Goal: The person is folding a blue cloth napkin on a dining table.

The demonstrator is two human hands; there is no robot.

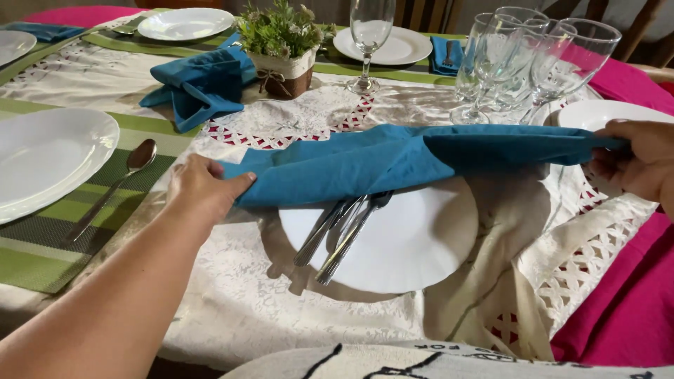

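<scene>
I see my left hand (203, 188) pinching one end of a teal napkin (393, 160), fingers closed over the cloth's edge. My right hand (642, 165) grips the other end at the far right, fingers curled shut around it. The napkin is stretched between the two hands, folded lengthwise, held just above a white plate (414, 245) on the desk. Cutlery (340, 235) lies across the plate's left part, its upper ends hidden under the napkin, handles pointing toward me.

Left of my left hand a spoon (116, 186) rests on a green placemat (42, 260) beside another white plate (49, 158). A second teal napkin (200, 88), folded up, sits behind, just beside a small potted plant (281, 45). A wine glass (368, 42) stands right of the pot, and a cluster of glasses (519, 63) stands near my right hand. More plates lie along the far edge. A white lace cloth (295, 119) covers the desk over a pink one (632, 309).
</scene>
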